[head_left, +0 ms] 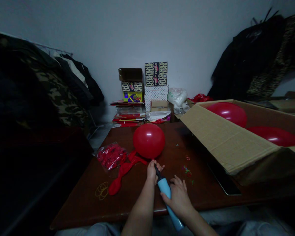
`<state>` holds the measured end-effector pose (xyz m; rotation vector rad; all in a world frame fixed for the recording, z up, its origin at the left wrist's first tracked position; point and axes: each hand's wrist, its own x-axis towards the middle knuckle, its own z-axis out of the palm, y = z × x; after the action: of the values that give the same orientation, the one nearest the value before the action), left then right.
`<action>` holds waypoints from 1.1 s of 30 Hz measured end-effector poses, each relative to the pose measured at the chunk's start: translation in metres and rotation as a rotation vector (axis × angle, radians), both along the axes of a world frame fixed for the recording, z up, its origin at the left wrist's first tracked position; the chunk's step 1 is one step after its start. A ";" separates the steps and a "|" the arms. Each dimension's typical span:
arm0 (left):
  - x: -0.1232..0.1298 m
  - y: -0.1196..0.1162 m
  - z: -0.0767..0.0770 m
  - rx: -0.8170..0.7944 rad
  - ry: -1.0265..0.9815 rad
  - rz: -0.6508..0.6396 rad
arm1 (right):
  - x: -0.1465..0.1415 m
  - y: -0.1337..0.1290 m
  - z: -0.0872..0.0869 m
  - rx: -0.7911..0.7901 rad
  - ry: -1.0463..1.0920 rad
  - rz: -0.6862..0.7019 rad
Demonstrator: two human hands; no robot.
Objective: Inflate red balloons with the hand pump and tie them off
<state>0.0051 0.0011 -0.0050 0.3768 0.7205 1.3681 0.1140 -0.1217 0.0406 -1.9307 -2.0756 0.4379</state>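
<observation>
A round, inflated red balloon stands over the table with its neck pointing toward me. My left hand is closed around that neck, at the black nozzle of a light-blue hand pump. The pump slants down over the table's front edge. Beside the pump's body lies my right hand, fingers stretched and apart, its thumb resting across the pump. To the left are limp red balloons and a clear bag of red balloons.
Yellow rubber bands lie at the table's left; small coloured bands lie at the right. An open cardboard box holds inflated red balloons. A dark flat device sits below it. Boxes are stacked behind.
</observation>
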 end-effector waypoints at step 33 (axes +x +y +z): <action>-0.001 -0.004 0.004 -0.034 -0.032 0.001 | 0.028 -0.036 0.005 -0.082 0.011 0.060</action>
<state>0.0040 -0.0032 -0.0012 0.3276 0.7169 1.3586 0.1417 -0.1577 0.0453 -1.9102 -2.1450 0.5543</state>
